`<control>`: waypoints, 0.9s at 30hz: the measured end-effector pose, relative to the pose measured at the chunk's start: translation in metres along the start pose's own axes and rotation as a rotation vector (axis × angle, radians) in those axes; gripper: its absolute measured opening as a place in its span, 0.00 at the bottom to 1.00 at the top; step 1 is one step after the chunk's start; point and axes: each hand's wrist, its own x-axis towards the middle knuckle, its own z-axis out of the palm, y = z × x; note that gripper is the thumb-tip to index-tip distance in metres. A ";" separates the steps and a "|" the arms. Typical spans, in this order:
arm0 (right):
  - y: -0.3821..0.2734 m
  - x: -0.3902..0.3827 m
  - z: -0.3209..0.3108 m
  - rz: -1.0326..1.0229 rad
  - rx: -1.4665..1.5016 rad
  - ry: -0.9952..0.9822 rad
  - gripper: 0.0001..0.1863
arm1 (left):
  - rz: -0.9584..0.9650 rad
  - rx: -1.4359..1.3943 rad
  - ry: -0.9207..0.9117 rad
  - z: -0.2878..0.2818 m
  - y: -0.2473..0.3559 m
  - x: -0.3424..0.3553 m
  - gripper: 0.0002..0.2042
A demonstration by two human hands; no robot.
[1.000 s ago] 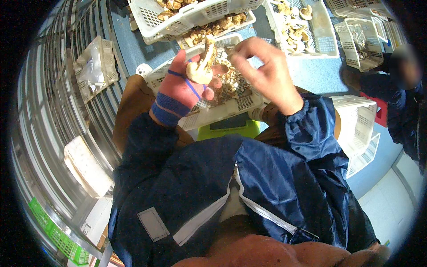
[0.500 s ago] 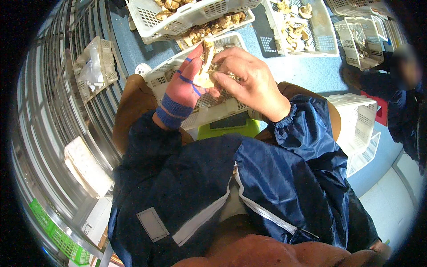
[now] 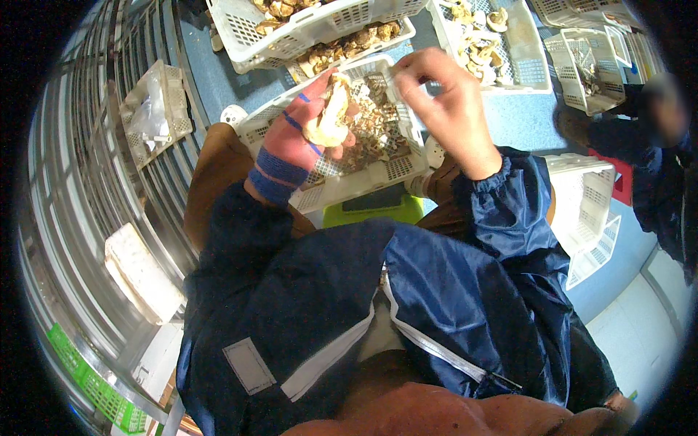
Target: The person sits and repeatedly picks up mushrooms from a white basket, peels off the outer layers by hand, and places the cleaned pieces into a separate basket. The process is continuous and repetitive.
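A pale yellowish mushroom point(image 3: 331, 120) with a brownish upper end rests in my left hand point(image 3: 291, 142), whose fingers and thumb close about it. Blue bands wrap that hand's fingers and wrist. My right hand point(image 3: 451, 109) is apart from the mushroom, up and to the right, with thumb and forefinger curled together. Whatever that pinch may hold is too small or blurred to make out. Beneath both hands stands a white plastic crate point(image 3: 320, 195) with brown and pale scraps strewn over its bottom.
Ahead, a white crate point(image 3: 313, 43) of brownish mushrooms stands above another. A crate point(image 3: 523, 54) at right holds pale mushrooms. Metal racking point(image 3: 80, 182) runs along my left. A green stool-like thing point(image 3: 374, 209) sits between my legs. Another person point(image 3: 658, 160) is at far right.
My right hand has left the mushroom and moved up and right, over the crate's far right corner. The mushroom stays in my left hand, now more exposed.
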 end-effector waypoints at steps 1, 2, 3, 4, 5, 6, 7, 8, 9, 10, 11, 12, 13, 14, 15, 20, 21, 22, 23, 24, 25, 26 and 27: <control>-0.001 -0.001 0.003 -0.049 0.037 -0.077 0.06 | 0.023 0.000 0.027 -0.004 -0.003 0.000 0.31; -0.007 -0.003 0.010 -0.088 0.092 -0.159 0.07 | 0.011 0.097 0.068 -0.013 -0.006 0.000 0.30; -0.013 -0.005 0.011 -0.110 0.050 -0.237 0.08 | -0.007 0.190 0.099 -0.026 -0.011 0.005 0.29; -0.015 -0.006 0.014 -0.103 0.080 -0.260 0.08 | -0.024 0.283 0.131 -0.037 -0.015 0.009 0.28; -0.017 -0.007 0.014 -0.096 0.106 -0.279 0.08 | 0.012 0.432 0.116 -0.042 -0.016 0.012 0.28; -0.018 -0.008 0.014 -0.085 0.116 -0.289 0.08 | 0.050 0.580 0.101 -0.047 -0.017 0.014 0.27; -0.019 -0.009 0.015 -0.074 0.126 -0.299 0.08 | 0.065 0.582 0.085 -0.050 -0.019 0.014 0.27; -0.019 -0.010 0.015 -0.062 0.139 -0.309 0.07 | 0.081 0.586 0.072 -0.045 -0.017 0.015 0.26; -0.019 -0.010 0.015 -0.058 0.146 -0.310 0.07 | 0.074 0.443 0.058 -0.040 -0.015 0.013 0.26; -0.020 -0.009 0.014 -0.054 0.152 -0.312 0.07 | 0.066 0.300 0.045 -0.033 -0.014 0.011 0.25; -0.020 -0.009 0.014 -0.051 0.160 -0.315 0.07 | 0.060 0.158 0.033 -0.023 -0.012 0.008 0.24; -0.019 -0.009 0.015 -0.056 0.159 -0.313 0.07 | 0.054 0.016 0.021 -0.016 -0.010 0.005 0.24; -0.019 -0.009 0.015 -0.060 0.159 -0.311 0.07 | 0.092 0.107 0.015 -0.017 -0.011 0.005 0.24; -0.019 -0.009 0.015 -0.065 0.157 -0.308 0.07 | 0.130 0.197 0.010 -0.017 -0.012 0.005 0.23; -0.019 -0.009 0.017 -0.088 0.154 -0.265 0.08 | 0.211 0.522 0.012 -0.024 -0.017 0.007 0.23; -0.015 -0.013 0.024 -0.084 0.054 -0.174 0.08 | 0.091 0.414 0.147 -0.015 -0.012 0.004 0.23; -0.017 -0.014 0.024 -0.069 0.042 -0.184 0.07 | 0.102 0.392 0.120 -0.007 -0.012 0.001 0.23; -0.019 -0.016 0.024 -0.054 0.031 -0.194 0.06 | 0.144 0.555 0.077 -0.007 -0.011 0.001 0.23; -0.021 -0.016 0.023 -0.039 0.018 -0.205 0.05 | 0.194 0.715 0.041 -0.007 -0.010 0.001 0.24; -0.021 -0.015 0.023 -0.051 0.014 -0.175 0.05 | 0.273 1.060 -0.013 -0.011 -0.005 0.003 0.24; -0.020 -0.014 0.022 -0.063 0.010 -0.146 0.05 | 0.247 1.044 -0.001 -0.009 -0.004 0.003 0.25; -0.019 -0.013 0.020 -0.072 0.001 -0.115 0.05 | 0.223 1.026 0.005 -0.005 -0.002 0.004 0.26; -0.011 -0.014 0.020 -0.024 -0.007 -0.034 0.04 | 0.097 0.648 0.078 0.010 0.000 0.004 0.27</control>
